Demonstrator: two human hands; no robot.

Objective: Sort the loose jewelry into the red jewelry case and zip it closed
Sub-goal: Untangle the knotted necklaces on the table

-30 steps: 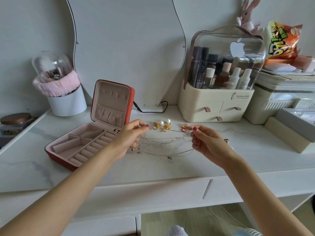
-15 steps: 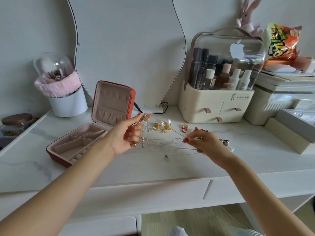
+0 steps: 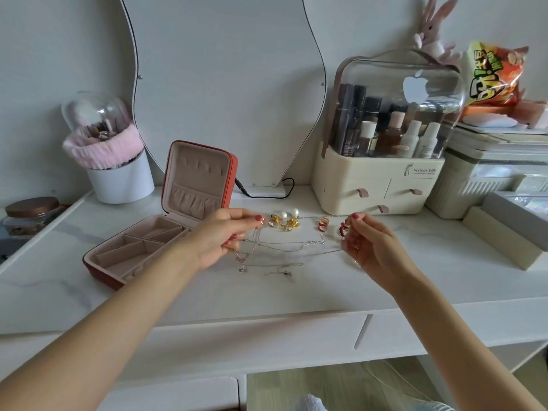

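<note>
The red jewelry case (image 3: 100, 269) lies open on the white vanity top at the left, its lid (image 3: 198, 176) standing up and its pink compartments bare. My left hand (image 3: 219, 237) pinches one end of a thin silver chain (image 3: 296, 247), and my right hand (image 3: 364, 243) pinches the other end, so the chain stretches between them just above the top. More chain with small pendants (image 3: 244, 258) dangles below my left hand. Pearl and gold earrings (image 3: 284, 221), red rings (image 3: 323, 224) and another small pendant chain (image 3: 284, 269) lie loose between and behind my hands.
A curved mirror (image 3: 222, 84) with a black cable stands at the back. A cream cosmetics organiser (image 3: 379, 185) sits back right, boxes (image 3: 504, 232) at far right. A white brush holder (image 3: 121, 179) and a brown-lidded jar (image 3: 29, 213) stand at the left.
My right hand has risen and moved right, pulling the chain taut between both hands. My left hand has lowered a little, with the pendant end hanging from it.
</note>
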